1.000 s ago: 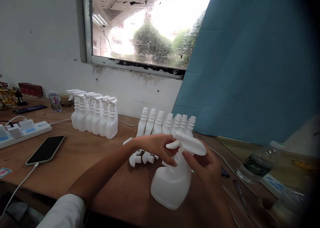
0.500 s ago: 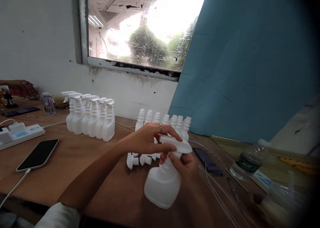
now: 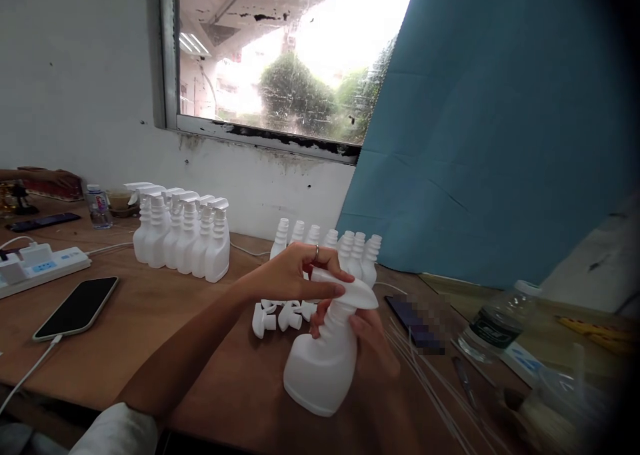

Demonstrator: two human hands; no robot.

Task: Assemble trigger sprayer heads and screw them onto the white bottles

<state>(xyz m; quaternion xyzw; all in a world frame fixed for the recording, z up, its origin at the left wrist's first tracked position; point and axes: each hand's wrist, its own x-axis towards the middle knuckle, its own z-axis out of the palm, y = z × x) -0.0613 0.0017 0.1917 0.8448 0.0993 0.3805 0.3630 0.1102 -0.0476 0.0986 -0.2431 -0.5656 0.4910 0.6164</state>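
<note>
Your left hand (image 3: 300, 278) is pinching the spray head (image 3: 361, 295) from above, thumb along its near side and fingers curled over the top. Your right hand (image 3: 373, 345) is closed around the neck of the white bottle (image 3: 320, 375), fingertips showing on one side and thumb on the other. For a clean fit, my judgement is that you should line the head up with the neck first, then turn it with small wrist movements while the right hand resists the twist. Grip the neck firmly but don't crush it, as thin plastic may flex and let the collar go on crooked. If the turn feels stiff early, back off and realign rather than forcing it.

The spray head sits directly under your left thumb and fingers, on top of the neck. The bottle's body hangs below both hands, leaning a little to your right at the top, close to the near edge of the table (image 3: 220, 382). I can't tell whether its base touches the surface. Just left of it lie the loose spray heads (image 3: 290, 317), and beyond your hands the headless bottles (image 3: 369, 258) stand toward the far edge, so mind your left forearm there.
</note>
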